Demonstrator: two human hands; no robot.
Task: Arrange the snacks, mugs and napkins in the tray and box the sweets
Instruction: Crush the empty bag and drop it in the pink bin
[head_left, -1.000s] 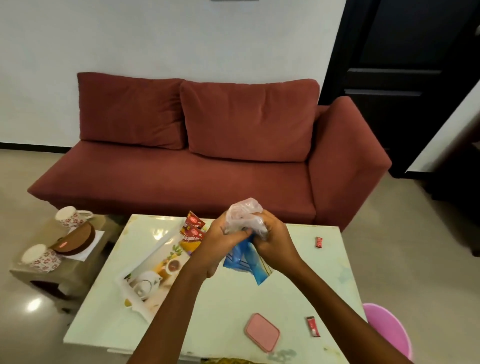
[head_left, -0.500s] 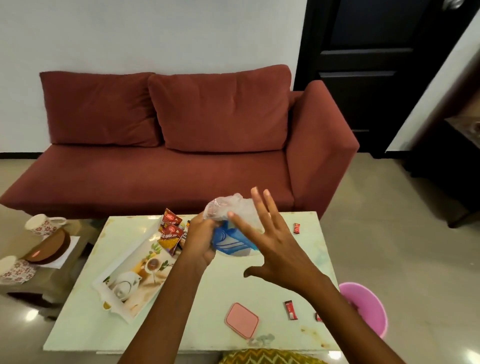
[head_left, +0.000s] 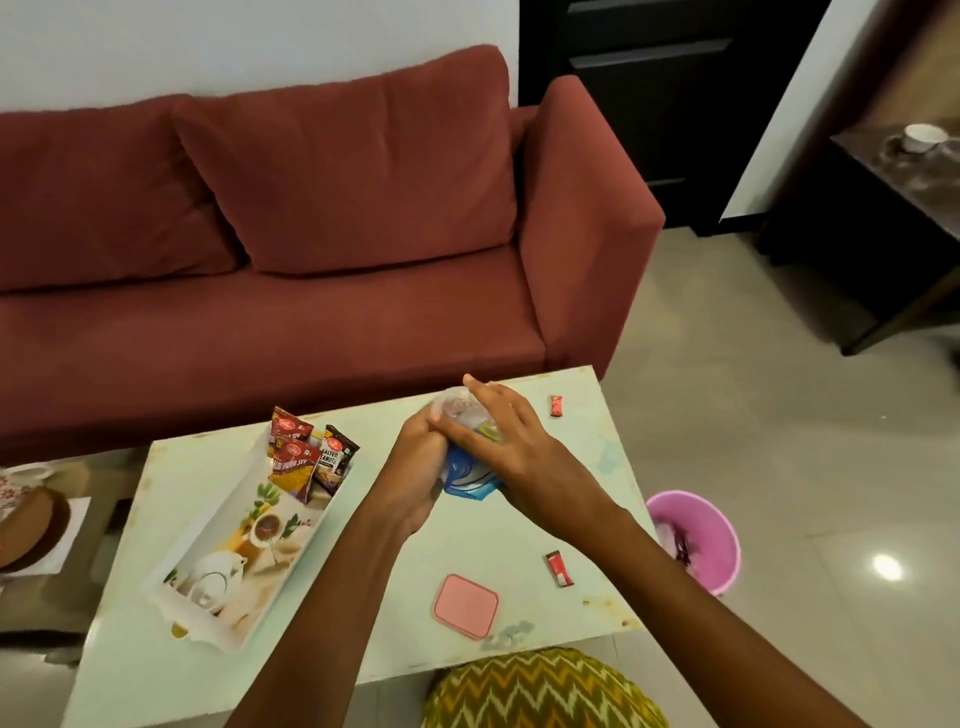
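Over table (head_left: 524, 540): hands (head_left: 460, 457) clasp blue packet (head_left: 467, 480), upright.

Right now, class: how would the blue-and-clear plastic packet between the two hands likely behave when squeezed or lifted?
The packet is probably floppy: its clear top bunches where the left hand and right hand press. It looks light, held up without visible strain. The glossy film may be slippery, so a loose grip could let it slide.
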